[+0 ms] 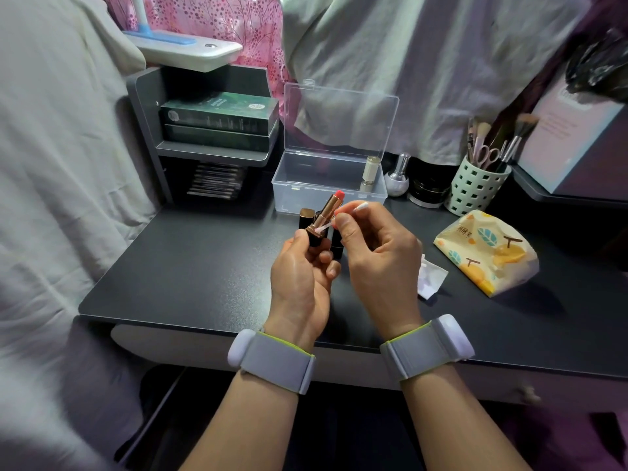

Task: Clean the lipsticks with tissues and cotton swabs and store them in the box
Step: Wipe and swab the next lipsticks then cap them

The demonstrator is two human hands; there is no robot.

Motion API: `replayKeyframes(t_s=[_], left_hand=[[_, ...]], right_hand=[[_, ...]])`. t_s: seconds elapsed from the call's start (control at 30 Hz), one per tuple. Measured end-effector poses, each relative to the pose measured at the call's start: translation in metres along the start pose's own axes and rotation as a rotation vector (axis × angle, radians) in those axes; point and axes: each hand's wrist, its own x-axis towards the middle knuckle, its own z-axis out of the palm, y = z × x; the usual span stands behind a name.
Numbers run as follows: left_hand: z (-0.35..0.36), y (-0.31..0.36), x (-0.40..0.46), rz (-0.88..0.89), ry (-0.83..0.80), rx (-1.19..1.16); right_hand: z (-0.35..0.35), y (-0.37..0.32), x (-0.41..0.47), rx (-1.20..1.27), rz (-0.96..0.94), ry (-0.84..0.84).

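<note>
- Dark desk [176, 266] fills the middle, pale cloth hanging behind it.
- Left hand [302, 277], palm turned inward, grips an opened lipstick [326, 212] by its black base, tilted toward 1 o'clock above the desk.
- Right hand [377, 253] pinches a cotton swab [343, 217], one tip touching the gold collar.
- Clear box [306, 195] stands lid-up at 12 o'clock; tissue pack [489, 253] lies at 3 o'clock.

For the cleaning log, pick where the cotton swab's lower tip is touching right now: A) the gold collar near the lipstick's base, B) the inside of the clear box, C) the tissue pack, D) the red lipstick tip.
A: the right hand pinches the cotton swab, and its lower tip meets the gold collar just above the black base of the lipstick gripped by the left hand, well below the red tip.
</note>
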Motion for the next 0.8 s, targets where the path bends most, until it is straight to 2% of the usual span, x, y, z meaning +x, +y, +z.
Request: replayKeyframes(t_s=[0.33, 0.8], left_hand=[[-0.001, -0.002, 0.002, 0.0, -0.009, 0.02], [0.001, -0.001, 0.0, 0.013, 0.035, 0.017]], right_hand=[[0.003, -0.007, 0.005, -0.063, -0.049, -0.006], [-0.008, 0.006, 0.005, -0.075, 0.006, 0.037]])
